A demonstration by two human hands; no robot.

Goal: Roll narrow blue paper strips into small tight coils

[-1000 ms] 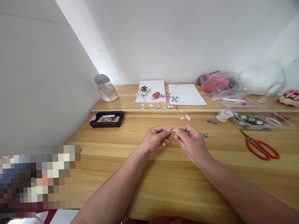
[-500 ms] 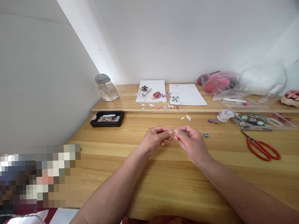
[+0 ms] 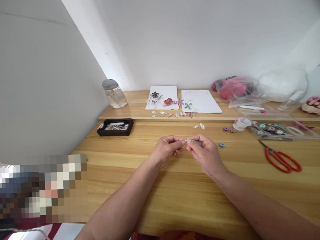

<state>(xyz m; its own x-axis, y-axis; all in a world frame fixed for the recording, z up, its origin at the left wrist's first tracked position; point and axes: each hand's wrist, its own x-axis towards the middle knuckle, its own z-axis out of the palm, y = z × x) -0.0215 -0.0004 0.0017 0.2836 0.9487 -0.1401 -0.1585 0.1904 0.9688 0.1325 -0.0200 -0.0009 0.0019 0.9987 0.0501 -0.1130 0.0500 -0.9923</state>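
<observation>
Above the middle of the wooden table, my left hand (image 3: 168, 147) and my right hand (image 3: 203, 151) meet fingertip to fingertip. Both pinch at a tiny pale piece, mostly hidden by the thumbs. A bit of thin blue strand (image 3: 198, 143) shows between the fingers of my right hand. Just right of that hand lies a small blue-grey bobbin (image 3: 222, 144). Beyond the hands are white petal-shaped pieces (image 3: 202, 126). Along the raised shelf edge sit several coloured petals (image 3: 177, 115), and finished flowers (image 3: 188, 105) rest on paper behind them.
Red-handled scissors (image 3: 282, 159) lie at the right, near a clear tray (image 3: 302, 135) of bobbins and a white spool (image 3: 241, 123). A black bead box (image 3: 115, 127) and a water bottle (image 3: 114, 93) stand left. Plastic bags (image 3: 237, 89) fill the back right.
Both hands keep the same pinch, with hardly any finger movement. The whole view has shifted very slightly.
</observation>
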